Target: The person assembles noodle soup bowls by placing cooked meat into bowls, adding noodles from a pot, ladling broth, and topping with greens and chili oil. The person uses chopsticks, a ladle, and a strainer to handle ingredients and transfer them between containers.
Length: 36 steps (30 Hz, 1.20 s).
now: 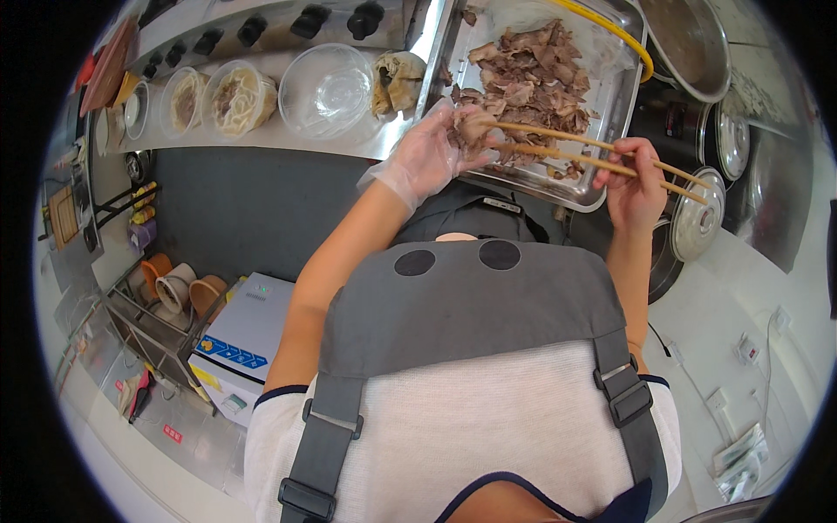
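My left hand (428, 153), in a clear plastic glove, cups some sliced cooked meat (472, 134) over the near left corner of a steel tray (546, 189). In my bare right hand (634, 186) is a pair of long wooden chopsticks (575, 155), whose tips reach the meat in the glove. A large heap of sliced meat (536, 78) lies in the tray, beside a clear plastic bag (608, 55) and under part of a yellow ring-like rim (611, 26). Left of the tray stand a crumpled brown-stained bag (397, 82) and a round clear plastic container (327, 91).
Two plastic bowls with noodles (240, 99) and food (186, 103) stand farther left along the counter, below black knobs (310, 21). Pots, one with liquid (690, 46), and metal lids (698, 216) are at the right. A white appliance (245, 327) stands at the lower left.
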Motion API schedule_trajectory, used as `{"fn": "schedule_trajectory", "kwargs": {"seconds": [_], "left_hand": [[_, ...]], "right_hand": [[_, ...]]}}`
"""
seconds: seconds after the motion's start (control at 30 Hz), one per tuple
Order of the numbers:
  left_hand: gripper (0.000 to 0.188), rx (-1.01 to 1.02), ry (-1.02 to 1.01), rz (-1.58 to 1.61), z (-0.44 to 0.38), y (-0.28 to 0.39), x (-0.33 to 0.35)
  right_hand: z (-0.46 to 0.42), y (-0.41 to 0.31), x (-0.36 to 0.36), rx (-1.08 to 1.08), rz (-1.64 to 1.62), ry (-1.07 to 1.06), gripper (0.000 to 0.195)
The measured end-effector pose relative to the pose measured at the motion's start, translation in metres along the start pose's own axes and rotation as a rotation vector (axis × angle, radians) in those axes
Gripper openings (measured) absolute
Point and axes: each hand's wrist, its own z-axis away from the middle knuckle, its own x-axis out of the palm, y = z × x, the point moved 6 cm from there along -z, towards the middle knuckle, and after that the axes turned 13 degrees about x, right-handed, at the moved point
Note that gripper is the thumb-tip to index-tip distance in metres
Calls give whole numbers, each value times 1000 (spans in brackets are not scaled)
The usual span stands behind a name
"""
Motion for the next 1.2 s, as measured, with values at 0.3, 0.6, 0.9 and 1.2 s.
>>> {"fn": "schedule_trajectory", "kwargs": {"seconds": [0.3, 0.6, 0.9, 1.2], "left_hand": [[40, -3, 56, -54, 11, 5, -12], [38, 6, 60, -23, 14, 7, -16], [42, 24, 24, -14, -3, 7, -6], [42, -53, 57, 60, -9, -4, -7]], "right_hand": [[-44, -1, 7, -199, 411, 179, 22], [-99, 22, 15, -220, 318, 180, 22], [-44, -9, -18, -86, -113, 135, 22], [-27, 1, -12, -108, 441, 212, 23]]}}
